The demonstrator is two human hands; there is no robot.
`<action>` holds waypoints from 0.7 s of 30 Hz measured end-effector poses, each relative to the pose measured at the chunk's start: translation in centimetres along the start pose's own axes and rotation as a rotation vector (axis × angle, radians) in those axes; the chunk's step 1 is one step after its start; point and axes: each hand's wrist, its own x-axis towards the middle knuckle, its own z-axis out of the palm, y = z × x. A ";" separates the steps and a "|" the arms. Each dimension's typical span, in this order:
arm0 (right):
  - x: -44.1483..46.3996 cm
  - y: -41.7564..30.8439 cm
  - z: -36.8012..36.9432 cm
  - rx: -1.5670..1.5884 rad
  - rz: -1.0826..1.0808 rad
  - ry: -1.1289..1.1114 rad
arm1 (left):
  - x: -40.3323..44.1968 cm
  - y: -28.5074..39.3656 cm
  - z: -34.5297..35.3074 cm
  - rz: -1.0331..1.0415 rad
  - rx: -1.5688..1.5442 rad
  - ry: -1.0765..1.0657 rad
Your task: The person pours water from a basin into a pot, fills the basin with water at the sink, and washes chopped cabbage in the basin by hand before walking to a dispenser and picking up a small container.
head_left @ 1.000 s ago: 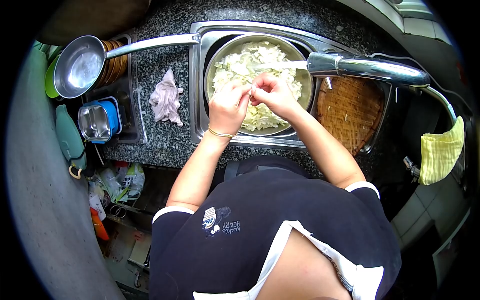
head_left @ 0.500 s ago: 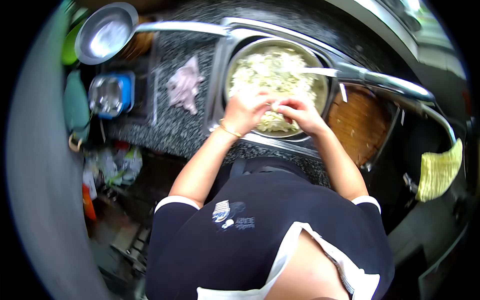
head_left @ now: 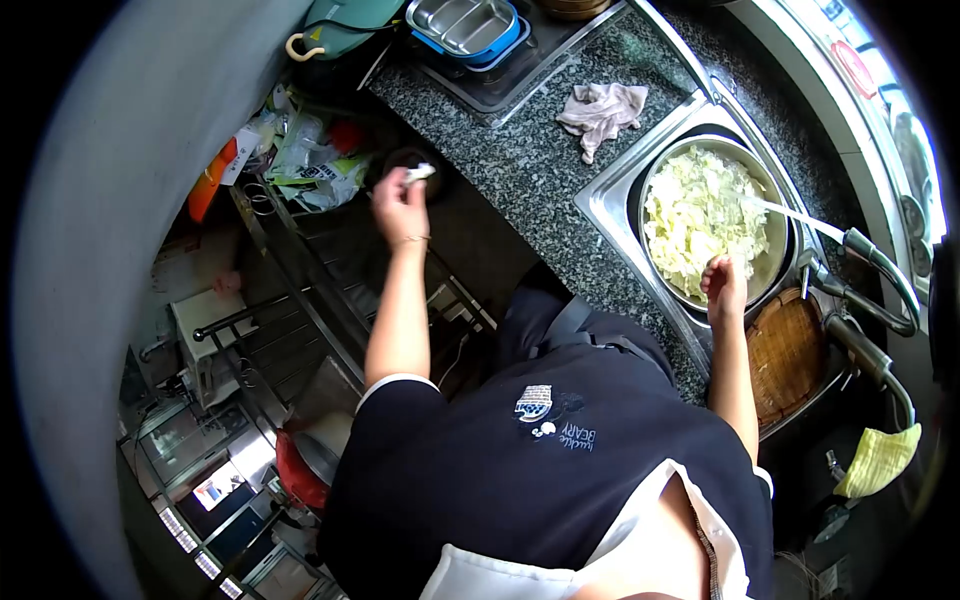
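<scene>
My left hand [head_left: 401, 205] is stretched out to the left, away from the counter. Its fingertips pinch a small whitish piece [head_left: 419, 173], which looks like a bit of cabbage. My right hand [head_left: 724, 286] is over the near edge of a round metal pot [head_left: 778, 262], fingers curled; what they may hold is hidden. Chopped pale green cabbage [head_left: 700, 215] fills the pot, which sits in the steel sink [head_left: 612, 190]. From the faucet [head_left: 868, 255], a white spout end reaches over the cabbage.
A crumpled pinkish cloth [head_left: 602, 112] lies on the speckled counter [head_left: 500, 165]. Beyond it is a blue-rimmed metal container [head_left: 468, 30]. A round wooden board [head_left: 788, 350] stands right of the pot. Plastic bags [head_left: 318, 165] are piled beyond my left hand, near a metal rack [head_left: 300, 290].
My hands were together over the cabbage; the left has swung far out to the left with the whitish piece. My right hand stays by the pot. The view has turned leftward.
</scene>
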 end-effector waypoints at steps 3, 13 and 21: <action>-0.2 1.6 0.6 0.003 0.050 -0.013 | 1.6 -8.1 -3.9 -0.267 0.485 0.041; -2.3 2.4 1.5 -0.107 -0.140 0.037 | -2.2 -5.7 1.6 -0.314 0.019 -0.017; 2.6 -3.4 -2.7 -0.269 -0.247 0.316 | -4.9 17.3 14.4 -0.311 -0.765 -0.661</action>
